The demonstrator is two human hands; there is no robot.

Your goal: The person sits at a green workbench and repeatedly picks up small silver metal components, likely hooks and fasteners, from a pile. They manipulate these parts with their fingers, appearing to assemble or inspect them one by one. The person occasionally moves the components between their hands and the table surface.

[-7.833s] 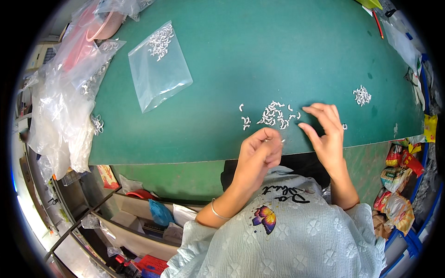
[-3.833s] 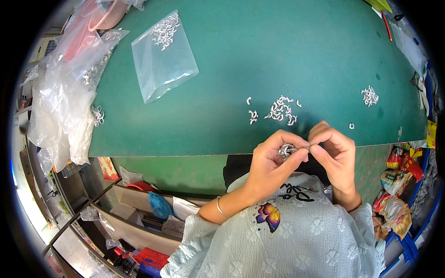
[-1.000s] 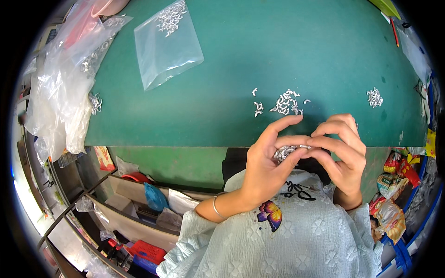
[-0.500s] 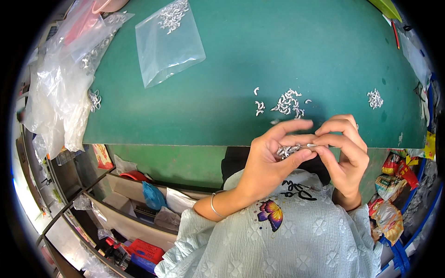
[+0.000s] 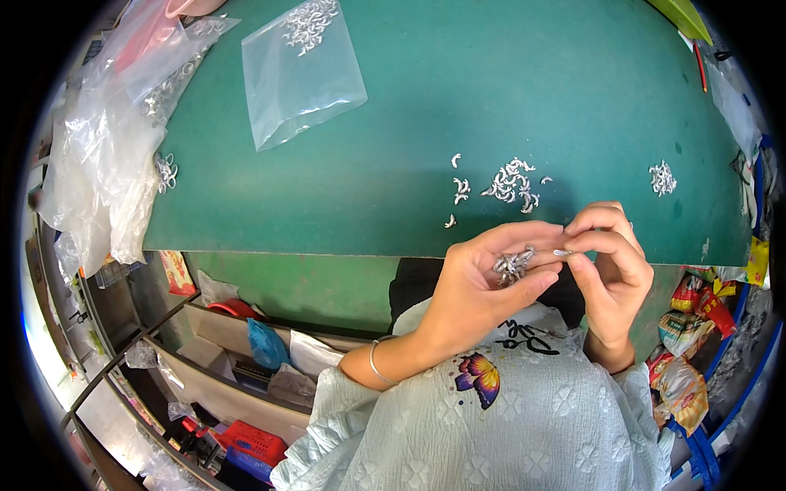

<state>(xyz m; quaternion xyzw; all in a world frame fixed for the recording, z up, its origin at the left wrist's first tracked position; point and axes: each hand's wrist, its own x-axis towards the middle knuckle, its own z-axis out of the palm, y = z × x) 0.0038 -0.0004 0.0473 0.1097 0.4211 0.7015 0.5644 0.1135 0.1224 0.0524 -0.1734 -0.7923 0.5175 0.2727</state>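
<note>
Several small silver metal pieces [image 5: 512,266] rest in the palm of my left hand [image 5: 479,286], which is cupped around them just off the table's near edge. Its fingers reach toward my right hand [image 5: 610,270]. The thumb and index finger of my right hand pinch one small, elongated silver piece [image 5: 562,253] beside the left fingertips. On the green table [image 5: 393,106], beyond my hands, lies a loose pile of curved silver pieces [image 5: 512,182]. A few more curved pieces [image 5: 462,191] lie left of it, with a single one [image 5: 450,221] nearer the edge.
Toward the right lies another small pile of silver pieces [image 5: 662,177]. A clear plastic bag [image 5: 307,94] with silver pieces is at the back left. Larger plastic bags [image 5: 106,164] drape over the left end. Below the table stands an open drawer or box [image 5: 237,348] with packages.
A single curved piece now shows on the table near the edge, left of the pile. My left index finger has lowered, and the left thumb has drawn away from the pinched piece.
</note>
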